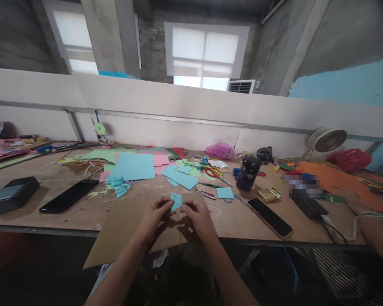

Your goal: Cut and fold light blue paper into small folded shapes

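A small folded piece of light-blue paper (176,201) is held up between my two hands, over a sheet of brown cardboard (121,225) at the table's front edge. My left hand (157,214) pinches its left side between thumb and fingers. On its right side, my right hand (196,214) grips the lower corner the same way. Beyond them lie a square of blue paper (225,193), red-and-yellow-handled scissors (216,173), tweezers (210,184) and cut blue sheets (181,178). Crumpled or folded blue pieces (118,185) sit to the left.
A black phone (69,196) and a dark box-shaped device (12,194) rest on the left. Toward the right are another phone (270,217), a dark tumbler (247,173), a gold box (268,195) and a fan (327,140). Another person's arm (381,238) shows at the right edge.
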A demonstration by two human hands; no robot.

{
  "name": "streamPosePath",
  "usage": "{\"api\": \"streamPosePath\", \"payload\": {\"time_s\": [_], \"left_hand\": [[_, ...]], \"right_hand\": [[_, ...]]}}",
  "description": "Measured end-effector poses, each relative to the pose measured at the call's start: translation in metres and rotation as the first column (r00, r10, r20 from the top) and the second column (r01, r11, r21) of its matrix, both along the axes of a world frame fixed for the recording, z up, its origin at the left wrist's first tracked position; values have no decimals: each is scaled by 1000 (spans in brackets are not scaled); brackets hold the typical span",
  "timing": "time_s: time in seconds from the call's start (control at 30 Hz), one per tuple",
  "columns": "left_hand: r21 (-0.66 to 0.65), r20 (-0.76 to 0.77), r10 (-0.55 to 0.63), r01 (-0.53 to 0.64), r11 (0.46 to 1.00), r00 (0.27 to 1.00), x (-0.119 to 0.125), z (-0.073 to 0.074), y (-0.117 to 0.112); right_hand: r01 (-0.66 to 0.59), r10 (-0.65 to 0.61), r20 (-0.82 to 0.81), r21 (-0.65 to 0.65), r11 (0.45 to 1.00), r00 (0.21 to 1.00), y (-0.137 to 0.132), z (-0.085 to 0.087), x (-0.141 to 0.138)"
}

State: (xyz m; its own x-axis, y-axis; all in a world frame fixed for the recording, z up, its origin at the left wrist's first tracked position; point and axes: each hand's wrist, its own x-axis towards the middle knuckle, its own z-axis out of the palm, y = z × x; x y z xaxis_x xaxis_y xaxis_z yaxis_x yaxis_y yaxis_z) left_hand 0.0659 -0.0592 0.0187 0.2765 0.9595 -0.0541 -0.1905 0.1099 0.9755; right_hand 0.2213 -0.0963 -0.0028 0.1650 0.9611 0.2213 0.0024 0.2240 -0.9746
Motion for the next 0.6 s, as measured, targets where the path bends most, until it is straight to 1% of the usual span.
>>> {"api": "streamPosePath", "payload": {"time_s": [0.07,0.2,0.3,0.37,0.5,0.6], "left_hand": [[-13,19,0,0,1000,1000,0,-1,1],[-4,32,-58,58,998,998,0,0,0],[17,31,-103,103,995,994,0,1,-1],[34,7,-125,124,992,992,-1,1,-2],[22,-104,-147,150,988,984,-2,0,-5],[39,-140,-164,171,985,976,-3,-2,-5]], "right_hand": [[13,-13,1,-8,1000,1000,0,0,-1],[52,-52,-15,25,998,999,2,-2,-1],[59,-57,-41,43,997,998,3,-3,-1],[56,-53,-54,55,997,997,4,-3,0],[70,-63,-80,79,994,995,4,-3,1],[96,-85,-108,103,990,991,3,-5,0]]}}
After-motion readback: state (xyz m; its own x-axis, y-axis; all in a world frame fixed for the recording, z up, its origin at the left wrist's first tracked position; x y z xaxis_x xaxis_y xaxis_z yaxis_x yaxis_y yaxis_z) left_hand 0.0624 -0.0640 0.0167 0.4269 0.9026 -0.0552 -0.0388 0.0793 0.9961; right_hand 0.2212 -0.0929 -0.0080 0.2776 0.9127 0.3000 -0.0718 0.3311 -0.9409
